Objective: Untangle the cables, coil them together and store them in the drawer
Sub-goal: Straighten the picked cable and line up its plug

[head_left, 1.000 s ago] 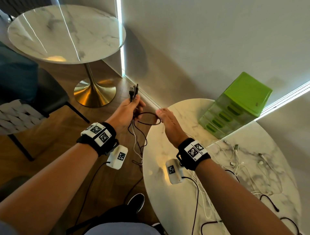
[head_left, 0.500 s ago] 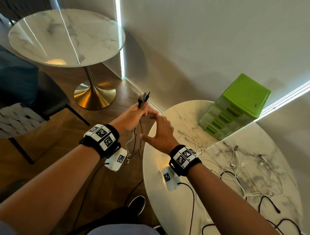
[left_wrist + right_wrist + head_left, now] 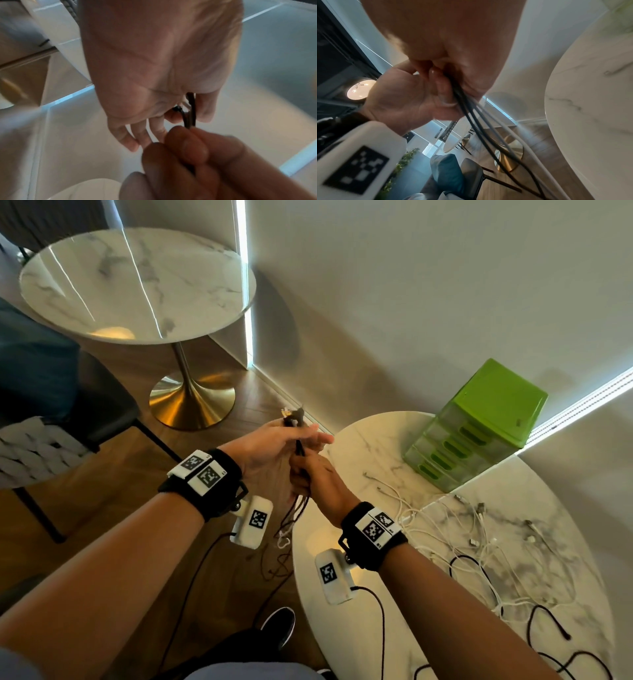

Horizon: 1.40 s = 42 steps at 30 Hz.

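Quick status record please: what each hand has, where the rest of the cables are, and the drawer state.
left hand: pinches plug ends of the thin black cable bundle
right hand: grips the same bundle just below
bundle tail: hangs off the table edge toward the floor
loose white and black cables: tangled on the round marble table
green plastic drawer unit: on the table, drawers look closed
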Each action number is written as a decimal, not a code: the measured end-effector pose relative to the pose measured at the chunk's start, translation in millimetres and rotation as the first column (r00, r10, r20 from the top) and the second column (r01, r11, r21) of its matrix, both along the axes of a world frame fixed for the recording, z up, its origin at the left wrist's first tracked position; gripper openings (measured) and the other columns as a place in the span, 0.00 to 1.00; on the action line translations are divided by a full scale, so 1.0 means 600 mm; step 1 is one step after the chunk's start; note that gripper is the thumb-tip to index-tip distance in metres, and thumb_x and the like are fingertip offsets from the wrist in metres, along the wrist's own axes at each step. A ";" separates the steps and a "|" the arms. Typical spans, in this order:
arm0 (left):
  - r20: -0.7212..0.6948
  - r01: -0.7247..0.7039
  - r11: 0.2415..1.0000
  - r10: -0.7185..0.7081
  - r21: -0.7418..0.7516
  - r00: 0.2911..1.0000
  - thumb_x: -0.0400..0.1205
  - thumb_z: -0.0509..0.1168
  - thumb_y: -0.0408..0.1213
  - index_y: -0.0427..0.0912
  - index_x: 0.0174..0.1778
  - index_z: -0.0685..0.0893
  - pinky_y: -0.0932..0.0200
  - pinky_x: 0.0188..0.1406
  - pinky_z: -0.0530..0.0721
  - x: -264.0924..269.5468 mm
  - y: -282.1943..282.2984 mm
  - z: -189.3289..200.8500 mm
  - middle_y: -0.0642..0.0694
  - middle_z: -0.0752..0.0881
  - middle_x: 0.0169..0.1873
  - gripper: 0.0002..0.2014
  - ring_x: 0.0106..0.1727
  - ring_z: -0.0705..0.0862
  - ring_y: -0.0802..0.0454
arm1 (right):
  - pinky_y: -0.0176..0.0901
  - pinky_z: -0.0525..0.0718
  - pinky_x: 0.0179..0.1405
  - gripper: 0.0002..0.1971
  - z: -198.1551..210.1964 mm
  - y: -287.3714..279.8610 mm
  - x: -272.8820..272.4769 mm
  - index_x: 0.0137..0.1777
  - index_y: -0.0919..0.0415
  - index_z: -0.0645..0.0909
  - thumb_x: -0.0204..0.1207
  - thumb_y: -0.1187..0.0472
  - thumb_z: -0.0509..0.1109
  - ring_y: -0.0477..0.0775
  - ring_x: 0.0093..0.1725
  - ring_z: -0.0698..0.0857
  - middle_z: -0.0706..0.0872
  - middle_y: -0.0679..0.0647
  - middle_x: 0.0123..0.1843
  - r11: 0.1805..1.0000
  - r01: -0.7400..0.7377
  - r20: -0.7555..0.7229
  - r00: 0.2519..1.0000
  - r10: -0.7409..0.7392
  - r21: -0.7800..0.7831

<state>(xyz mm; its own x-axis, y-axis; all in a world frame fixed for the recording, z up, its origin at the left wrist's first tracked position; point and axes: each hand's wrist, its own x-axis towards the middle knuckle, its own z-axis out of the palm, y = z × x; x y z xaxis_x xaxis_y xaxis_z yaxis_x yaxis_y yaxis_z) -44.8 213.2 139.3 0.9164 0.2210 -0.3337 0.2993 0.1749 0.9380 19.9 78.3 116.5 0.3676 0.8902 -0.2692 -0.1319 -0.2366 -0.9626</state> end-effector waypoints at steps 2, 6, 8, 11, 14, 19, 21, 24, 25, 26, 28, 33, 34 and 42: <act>0.013 0.102 0.983 -0.106 0.152 0.994 0.91 0.60 0.44 0.52 0.60 0.90 0.61 0.57 0.81 0.008 -0.015 0.001 0.49 0.88 0.53 0.13 0.55 0.86 0.56 | 0.50 0.80 0.38 0.14 0.001 -0.006 0.005 0.42 0.65 0.76 0.86 0.64 0.52 0.50 0.33 0.73 0.73 0.59 0.34 0.995 -0.046 0.113 0.992 0.056 -0.089; 0.097 0.230 0.953 -0.252 0.195 0.963 0.90 0.63 0.37 0.48 0.79 0.73 0.55 0.51 0.89 0.014 -0.031 -0.012 0.44 0.76 0.66 0.20 0.58 0.87 0.55 | 0.62 0.83 0.54 0.18 -0.002 -0.015 0.020 0.67 0.75 0.76 0.88 0.62 0.54 0.52 0.43 0.80 0.81 0.67 0.49 0.986 0.107 0.129 0.988 -0.090 -0.130; 0.192 0.256 0.961 -0.272 0.101 0.943 0.88 0.66 0.34 0.46 0.82 0.65 0.49 0.57 0.90 0.006 -0.029 -0.024 0.44 0.75 0.71 0.27 0.65 0.86 0.54 | 0.49 0.79 0.43 0.13 0.000 -0.023 0.031 0.55 0.66 0.80 0.81 0.59 0.58 0.49 0.38 0.77 0.79 0.58 0.40 0.974 0.205 -0.018 0.978 -0.208 -0.090; 0.105 0.341 0.935 -0.350 0.094 0.931 0.80 0.76 0.44 0.59 0.81 0.63 0.40 0.77 0.77 0.001 -0.035 -0.073 0.51 0.76 0.74 0.37 0.78 0.75 0.50 | 0.45 0.71 0.40 0.09 0.009 -0.042 0.044 0.37 0.60 0.71 0.79 0.65 0.58 0.49 0.35 0.68 0.66 0.54 0.33 0.963 0.267 -0.285 0.921 -0.266 -0.037; -0.266 0.575 0.776 -0.515 0.259 0.815 0.80 0.73 0.57 0.61 0.70 0.79 0.42 0.82 0.70 0.011 -0.060 -0.121 0.60 0.81 0.67 0.23 0.74 0.77 0.56 | 0.48 0.75 0.48 0.10 0.032 -0.059 0.047 0.32 0.56 0.63 0.72 0.62 0.61 0.53 0.32 0.64 0.60 0.54 0.32 0.964 0.260 -0.426 0.878 -0.215 0.049; -0.431 0.528 0.693 -0.334 0.491 0.839 0.70 0.49 0.85 0.51 0.57 0.89 0.48 0.64 0.81 0.040 -0.026 -0.134 0.47 0.88 0.56 0.44 0.60 0.85 0.47 | 0.62 0.75 0.71 0.22 0.057 -0.077 0.072 0.25 0.54 0.75 0.81 0.63 0.52 0.65 0.45 0.85 0.78 0.58 0.30 0.977 0.187 -0.276 0.949 -0.153 0.103; -0.243 0.240 0.646 -0.087 0.725 0.966 0.70 0.46 0.86 0.47 0.50 0.85 0.37 0.71 0.77 0.056 0.006 -0.144 0.44 0.85 0.61 0.45 0.65 0.83 0.40 | 0.60 0.71 0.77 0.28 0.062 -0.083 0.080 0.23 0.52 0.79 0.83 0.64 0.50 0.65 0.64 0.86 0.89 0.64 0.43 0.970 0.222 -0.202 0.959 -0.199 0.100; -0.068 -0.022 0.498 0.162 0.867 0.984 0.85 0.48 0.68 0.38 0.62 0.74 0.33 0.86 0.44 0.074 0.013 -0.152 0.40 0.64 0.76 0.33 0.84 0.58 0.41 | 0.54 0.69 0.76 0.32 0.068 -0.084 0.082 0.23 0.52 0.81 0.87 0.62 0.47 0.60 0.74 0.81 0.91 0.64 0.57 0.952 0.290 -0.155 0.949 -0.273 0.097; -0.045 -0.026 0.424 0.156 0.905 0.987 0.87 0.45 0.65 0.34 0.64 0.72 0.30 0.85 0.42 0.072 0.009 -0.160 0.36 0.63 0.76 0.34 0.83 0.57 0.38 | 0.53 0.71 0.75 0.30 0.068 -0.082 0.081 0.24 0.54 0.79 0.87 0.63 0.47 0.60 0.72 0.83 0.91 0.64 0.56 0.936 0.329 -0.185 0.935 -0.304 0.122; -0.028 -0.009 0.337 0.105 0.941 0.994 0.89 0.40 0.63 0.31 0.64 0.74 0.24 0.84 0.49 0.067 0.002 -0.161 0.31 0.67 0.71 0.36 0.79 0.62 0.34 | 0.52 0.75 0.74 0.26 0.067 -0.081 0.083 0.27 0.52 0.74 0.88 0.63 0.48 0.61 0.68 0.86 0.92 0.66 0.52 0.911 0.381 -0.223 0.912 -0.343 0.156; -0.020 0.030 0.313 -0.035 0.949 0.999 0.88 0.34 0.65 0.31 0.56 0.78 0.28 0.68 0.75 0.048 -0.016 -0.173 0.35 0.73 0.56 0.40 0.61 0.72 0.40 | 0.49 0.81 0.65 0.18 0.064 -0.080 0.094 0.33 0.56 0.66 0.86 0.63 0.49 0.62 0.57 0.90 0.91 0.63 0.40 0.852 0.488 -0.291 0.856 -0.427 0.188; -0.325 0.514 0.575 -0.405 0.636 0.855 0.86 0.58 0.62 0.48 0.57 0.65 0.62 0.43 0.80 0.011 -0.096 -0.168 0.53 0.76 0.46 0.21 0.41 0.78 0.59 | 0.50 0.78 0.39 0.15 0.050 -0.091 0.106 0.34 0.53 0.64 0.84 0.64 0.54 0.52 0.26 0.69 0.61 0.50 0.28 0.813 0.573 -0.356 0.785 -0.508 0.103; -0.352 0.586 0.582 -0.472 0.565 0.808 0.86 0.61 0.61 0.48 0.57 0.65 0.65 0.41 0.78 0.010 -0.106 -0.165 0.54 0.76 0.45 0.21 0.40 0.76 0.60 | 0.48 0.73 0.35 0.16 0.044 -0.097 0.105 0.34 0.52 0.64 0.83 0.66 0.55 0.51 0.26 0.63 0.59 0.50 0.29 0.814 0.574 -0.331 0.788 -0.519 0.090; 0.033 0.457 0.797 -0.510 0.396 0.860 0.85 0.48 0.67 0.52 0.82 0.64 0.54 0.78 0.73 0.060 -0.140 -0.113 0.52 0.69 0.79 0.33 0.79 0.72 0.57 | 0.40 0.63 0.26 0.19 0.021 -0.193 0.110 0.34 0.54 0.70 0.81 0.76 0.56 0.46 0.25 0.62 0.65 0.48 0.28 0.913 0.407 -0.150 0.905 -0.398 0.033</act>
